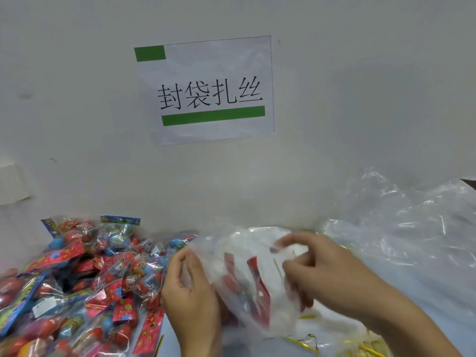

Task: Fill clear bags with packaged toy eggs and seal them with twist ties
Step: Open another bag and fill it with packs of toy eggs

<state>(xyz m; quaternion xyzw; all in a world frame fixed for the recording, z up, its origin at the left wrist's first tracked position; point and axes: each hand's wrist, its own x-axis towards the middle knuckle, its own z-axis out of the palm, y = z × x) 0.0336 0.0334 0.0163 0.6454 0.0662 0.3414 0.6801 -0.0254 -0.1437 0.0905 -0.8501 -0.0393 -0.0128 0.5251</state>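
Both hands grip the clear bag, just right of the pile of packaged eggs: left hand pinching its edge, right hand bunching its top. The slippery film could slip, spilling the eggs inside.

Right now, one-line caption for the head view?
Both hands, left and right, hold a clear bag beside piled toy egg packs.
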